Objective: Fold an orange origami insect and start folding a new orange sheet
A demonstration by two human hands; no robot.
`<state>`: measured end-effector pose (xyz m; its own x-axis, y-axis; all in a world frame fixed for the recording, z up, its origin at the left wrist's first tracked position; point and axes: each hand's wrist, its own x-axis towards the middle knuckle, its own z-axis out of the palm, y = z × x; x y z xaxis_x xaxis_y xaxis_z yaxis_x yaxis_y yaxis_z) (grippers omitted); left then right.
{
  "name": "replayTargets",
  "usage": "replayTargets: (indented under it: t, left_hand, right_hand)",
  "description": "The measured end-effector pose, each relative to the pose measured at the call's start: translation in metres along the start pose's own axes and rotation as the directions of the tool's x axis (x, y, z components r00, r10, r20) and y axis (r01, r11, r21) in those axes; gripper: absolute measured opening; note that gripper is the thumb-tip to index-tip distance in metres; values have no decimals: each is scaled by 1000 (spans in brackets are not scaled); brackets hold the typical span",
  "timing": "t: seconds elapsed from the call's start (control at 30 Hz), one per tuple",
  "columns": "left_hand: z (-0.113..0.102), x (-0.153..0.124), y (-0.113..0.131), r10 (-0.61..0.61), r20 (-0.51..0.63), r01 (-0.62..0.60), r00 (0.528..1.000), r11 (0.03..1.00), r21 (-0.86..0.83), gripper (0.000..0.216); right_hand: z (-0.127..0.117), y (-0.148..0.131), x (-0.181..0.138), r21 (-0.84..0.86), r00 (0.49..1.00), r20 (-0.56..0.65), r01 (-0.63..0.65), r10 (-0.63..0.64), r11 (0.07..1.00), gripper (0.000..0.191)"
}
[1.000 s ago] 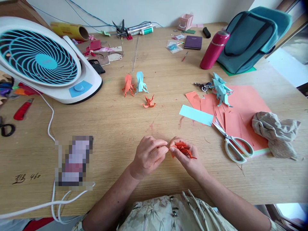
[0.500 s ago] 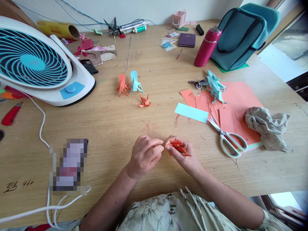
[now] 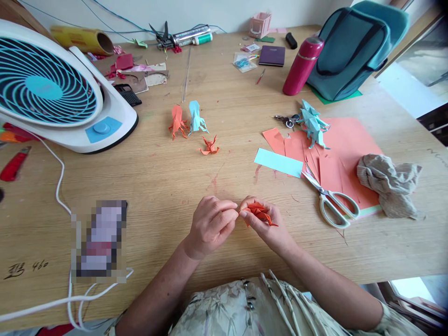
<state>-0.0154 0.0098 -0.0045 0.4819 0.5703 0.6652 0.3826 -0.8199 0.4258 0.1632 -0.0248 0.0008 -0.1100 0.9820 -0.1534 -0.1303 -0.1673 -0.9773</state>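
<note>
My right hand point(image 3: 265, 223) is closed on an orange origami figure point(image 3: 259, 213), whose folded points stick out between thumb and fingers. Beside it my left hand point(image 3: 213, 223) pinches at the figure's left tip; the fingertips of both hands almost meet there, and the pinched bit is mostly hidden. Farther up the table a small orange folded piece point(image 3: 209, 145) lies with its points curled up. Behind that stand an orange origami figure with legs point(image 3: 178, 122) and a light blue one point(image 3: 196, 117), side by side.
To the right, scissors point(image 3: 329, 198) and a light blue strip point(image 3: 278, 162) lie by orange paper point(image 3: 353, 140), with blue origami figures point(image 3: 313, 123) and a crumpled cloth point(image 3: 388, 184). A fan point(image 3: 115, 133) and phone point(image 3: 101, 240) are left; a pink bottle point(image 3: 303, 66) stands behind.
The view has shifted very slightly. Both hands keep nearly the same pose on the orange origami figure.
</note>
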Motion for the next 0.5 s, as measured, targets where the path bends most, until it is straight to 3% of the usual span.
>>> replayTargets:
  t: [0.27,0.5]
  left_hand:
    - [3,2,8,-181,-34,173,983,972,-158,22]
    - [3,2,9,-199,-32,188,979,960,-207,21]
  right_hand:
    - [1,0,-1,3,1000,-25,18,-18,1000,25]
    - [0,0,-2,-27,999,-32,18,-18,999,23]
